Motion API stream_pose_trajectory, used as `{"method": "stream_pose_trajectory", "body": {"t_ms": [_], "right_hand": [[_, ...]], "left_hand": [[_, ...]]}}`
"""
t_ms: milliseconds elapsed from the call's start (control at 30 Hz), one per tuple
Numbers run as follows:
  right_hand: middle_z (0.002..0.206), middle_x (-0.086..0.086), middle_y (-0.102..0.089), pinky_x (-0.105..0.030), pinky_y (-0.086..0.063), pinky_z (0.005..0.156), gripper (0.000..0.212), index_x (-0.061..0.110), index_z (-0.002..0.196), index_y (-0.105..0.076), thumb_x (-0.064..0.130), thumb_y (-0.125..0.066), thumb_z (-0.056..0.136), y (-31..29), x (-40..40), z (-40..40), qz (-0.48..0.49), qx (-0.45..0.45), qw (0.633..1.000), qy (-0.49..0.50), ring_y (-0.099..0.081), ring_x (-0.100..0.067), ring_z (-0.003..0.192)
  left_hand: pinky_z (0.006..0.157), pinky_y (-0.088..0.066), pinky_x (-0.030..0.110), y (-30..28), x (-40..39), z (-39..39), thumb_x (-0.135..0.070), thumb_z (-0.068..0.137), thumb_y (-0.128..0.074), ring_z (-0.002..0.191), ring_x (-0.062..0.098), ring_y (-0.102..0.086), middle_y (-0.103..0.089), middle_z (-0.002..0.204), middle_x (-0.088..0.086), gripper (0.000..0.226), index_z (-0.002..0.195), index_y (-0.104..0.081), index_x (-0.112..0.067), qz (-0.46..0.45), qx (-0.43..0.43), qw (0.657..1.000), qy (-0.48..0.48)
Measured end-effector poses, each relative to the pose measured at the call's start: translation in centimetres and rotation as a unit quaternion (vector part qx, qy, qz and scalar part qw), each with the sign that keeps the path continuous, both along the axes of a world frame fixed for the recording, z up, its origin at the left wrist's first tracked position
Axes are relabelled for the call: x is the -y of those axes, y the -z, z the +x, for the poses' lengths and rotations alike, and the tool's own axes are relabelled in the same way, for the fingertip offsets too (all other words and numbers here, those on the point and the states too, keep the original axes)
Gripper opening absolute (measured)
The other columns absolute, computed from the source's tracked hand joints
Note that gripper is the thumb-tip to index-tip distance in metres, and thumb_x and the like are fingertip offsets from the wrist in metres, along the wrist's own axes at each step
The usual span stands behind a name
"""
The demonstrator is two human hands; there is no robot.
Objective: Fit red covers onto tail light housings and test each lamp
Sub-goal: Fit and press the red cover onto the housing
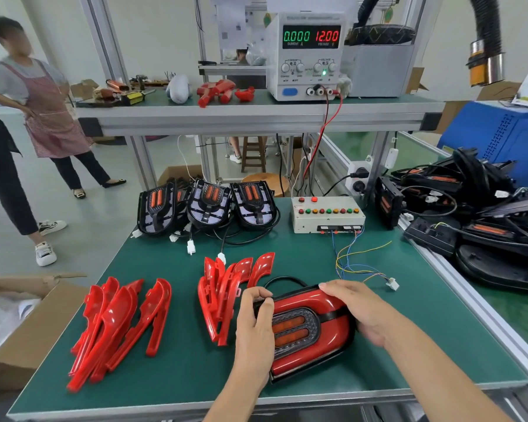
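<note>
Lamp (305,330) in both hands, near bench edge (256,402).

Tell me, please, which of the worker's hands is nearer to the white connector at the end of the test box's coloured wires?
The right hand. It grips the tail light at its far right end, just below-left of the white connector. The left hand holds the lamp's opposite end, farther away.

Both hands (311,315) gripping tail light (308,333)
</note>
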State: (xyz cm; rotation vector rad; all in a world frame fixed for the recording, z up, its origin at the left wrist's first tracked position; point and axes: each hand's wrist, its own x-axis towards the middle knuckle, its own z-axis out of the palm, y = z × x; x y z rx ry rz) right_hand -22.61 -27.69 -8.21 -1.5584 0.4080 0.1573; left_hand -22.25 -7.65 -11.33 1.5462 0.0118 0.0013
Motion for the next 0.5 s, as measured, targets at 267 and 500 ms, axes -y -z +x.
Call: {"method": "stream_pose_trajectory", "body": {"t_ms": [267, 500], "right_hand": [[0.09, -0.018, -0.076, -0.033, -0.061, 0.074, 0.015, 0.0, 0.103, -0.074, 0.009, -0.068, 0.093, -0.6, -0.07, -0.36, 0.061, 0.004, 0.998, 0.023, -0.071, -0.022, 0.075], [0.095, -0.017, -0.077, -0.032, -0.061, 0.069, 0.019, 0.005, 0.103, -0.076, 0.018, -0.071, 0.09, -0.27, -0.41, -0.65, 0.075, 0.039, 0.996, 0.031, -0.073, -0.021, 0.078]], "left_hand": [[0.085, -0.049, 0.036, 0.46, 0.09, 0.26, -0.021, 0.103, -0.052, 0.092, -0.001, -0.059, -0.063, 0.097, -0.017, 0.017, 0.101, -0.06, -0.037, 0.021, 0.035, 0.999, 0.014], [0.087, -0.056, 0.048, 0.46, -0.08, 0.29, -0.024, 0.106, -0.049, 0.093, 0.012, -0.063, -0.063, 0.095, -0.013, 0.017, 0.1, -0.059, -0.037, 0.013, 0.035, 0.999, 0.02]]}}
